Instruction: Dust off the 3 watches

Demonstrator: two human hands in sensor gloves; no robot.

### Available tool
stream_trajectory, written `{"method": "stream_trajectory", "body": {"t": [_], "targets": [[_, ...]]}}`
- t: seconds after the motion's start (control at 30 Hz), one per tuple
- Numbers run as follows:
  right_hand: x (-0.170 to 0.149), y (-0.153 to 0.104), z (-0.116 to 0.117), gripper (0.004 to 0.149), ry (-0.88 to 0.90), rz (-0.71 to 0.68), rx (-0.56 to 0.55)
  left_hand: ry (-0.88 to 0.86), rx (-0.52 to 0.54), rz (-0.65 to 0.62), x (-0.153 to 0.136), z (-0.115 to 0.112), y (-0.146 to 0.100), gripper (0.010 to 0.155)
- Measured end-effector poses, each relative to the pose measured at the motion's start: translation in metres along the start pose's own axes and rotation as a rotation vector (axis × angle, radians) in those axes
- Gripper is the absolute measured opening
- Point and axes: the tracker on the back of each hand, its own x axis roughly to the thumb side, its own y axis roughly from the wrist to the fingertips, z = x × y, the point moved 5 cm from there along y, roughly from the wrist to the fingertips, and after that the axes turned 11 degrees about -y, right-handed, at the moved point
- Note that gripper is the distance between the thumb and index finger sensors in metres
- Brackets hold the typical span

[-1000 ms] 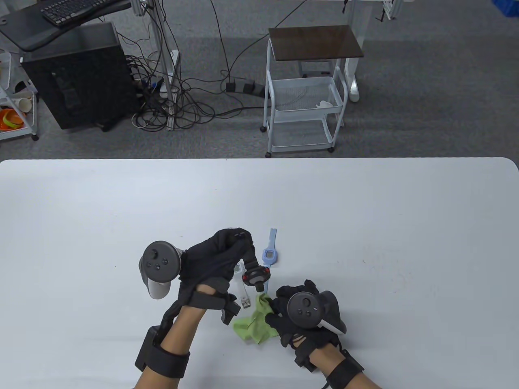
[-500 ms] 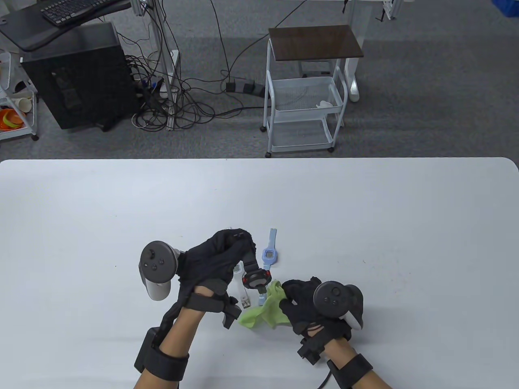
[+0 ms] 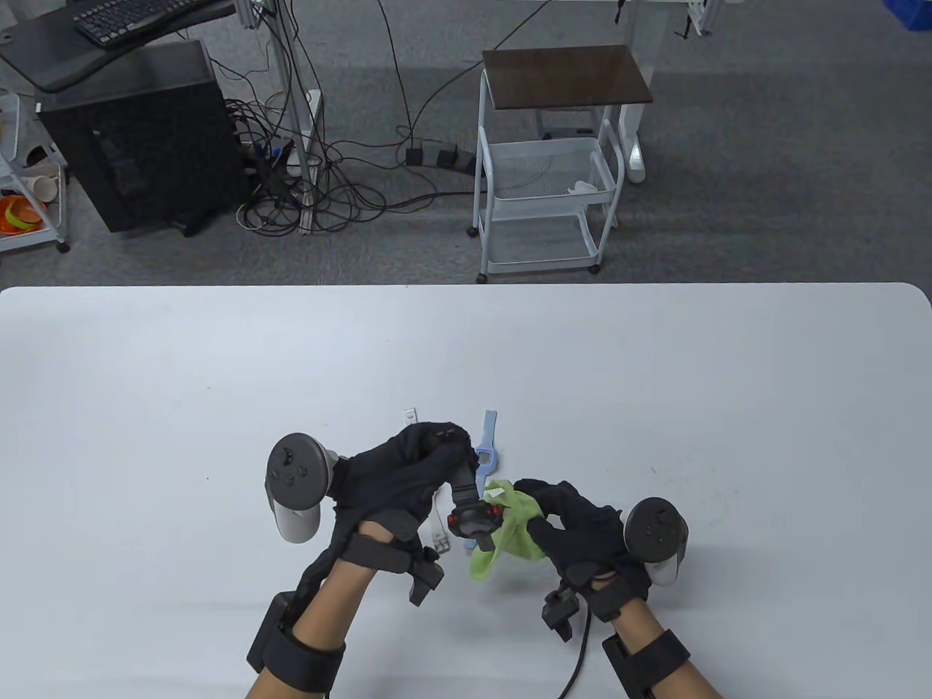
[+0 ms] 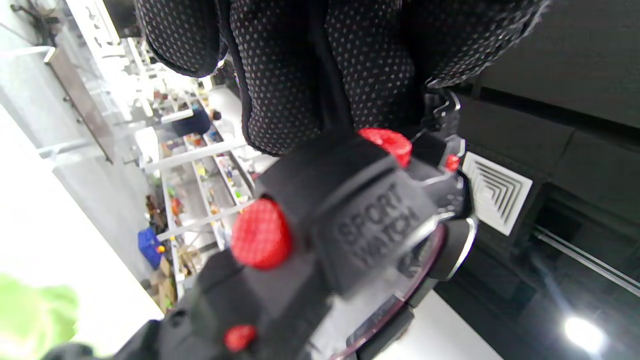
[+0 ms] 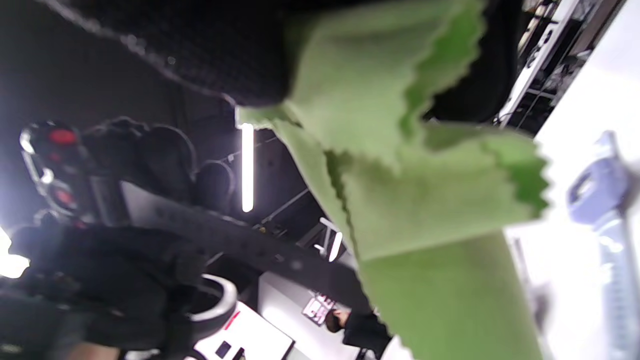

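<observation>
- Landmark: black sport watch (image 3: 475, 518), red buttons, held up off the tabletop (image 3: 655, 378), near its front-centre.
- L hand (image 3: 404, 473): fingers (image 4: 320, 75) curled round the black watch's strap, grip just above the case; case hangs below the fingers. L wrist view shows "SPORT WATCH" lettering on the case (image 4: 370, 225).
- R hand (image 3: 575, 520), just right of the black watch: fingers pinched on a green cloth (image 3: 510, 531); cloth bunched, touching the watch's right side, loose tail drooping below it.
- Blue watch (image 3: 484, 455): flat on the tabletop just behind the black watch, partly hidden by L hand.
- White watch (image 3: 439, 518): on the tabletop just left of the black watch, mostly under L hand; strap tip shows behind the hand, buckle end nearer the person.
- R wrist view: cloth (image 5: 420, 190) fills frame, blue watch (image 5: 600, 200) blurred at right.
</observation>
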Motion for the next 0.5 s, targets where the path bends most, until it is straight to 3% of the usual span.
{"method": "stream_trajectory", "body": {"t": [0.23, 0.5], "targets": [[0.014, 0.0, 0.004, 0.035, 0.23, -0.071, 0.007, 0.013, -0.005, 0.024, -0.01, -0.003, 0.001, 0.041], [0.026, -0.006, 0.037, 0.036, 0.481, -0.072, 0.128, 0.023, 0.026, 0.039, -0.021, -0.001, 0.0, 0.041]]}}
